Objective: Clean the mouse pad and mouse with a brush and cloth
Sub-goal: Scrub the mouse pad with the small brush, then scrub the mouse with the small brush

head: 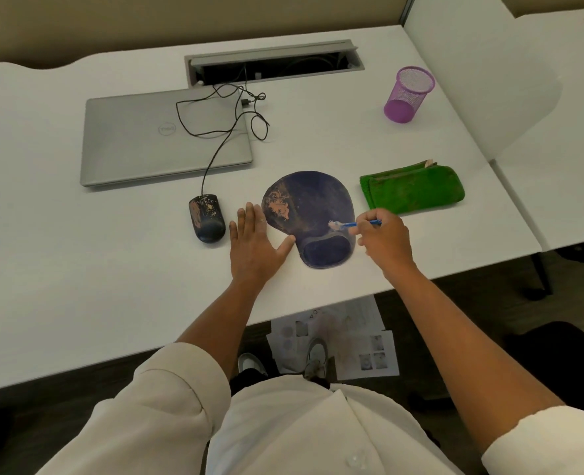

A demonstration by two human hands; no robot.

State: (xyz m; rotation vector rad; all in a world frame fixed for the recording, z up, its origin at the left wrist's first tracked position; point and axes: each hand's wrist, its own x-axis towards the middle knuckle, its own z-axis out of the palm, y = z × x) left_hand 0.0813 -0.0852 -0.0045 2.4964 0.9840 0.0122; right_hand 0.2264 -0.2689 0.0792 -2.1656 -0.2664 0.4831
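we cannot see most of the brush (354, 224): only its pale bristle tip and a short length of blue handle show, the rest sits inside our right hand (383, 238), whose curled fingers pinch it. the handle runs roughly left to right, bristles pointing left and resting on the mouse pad (309, 207) just above its raised wrist rest. the pad's long axis runs away from us, the wrist rest at the near end, and an orange-brown smear marks its upper left part. our left hand (254, 241) lies flat on the tabletop (77, 269) with fingers straight and spread, the thumb tip touching the pad's left edge. the mouse (207, 218) sits just left of that hand, its long axis pointing away from us, its dark shell speckled with the same orange-brown; its cable (222, 132) loops back over the closed laptop (160, 138) and down into the cable tray (273, 61), where what lies inside is too dark to make out. the folded green cloth (412, 190) lies right of the pad, near but apart from it, long side left to right. a purple mesh pen cup (408, 94) stands further back on the right; we see nothing in it. under the tabletop edge, some printed sheets (362, 341) on the floor are partly hidden and too blurred to read.
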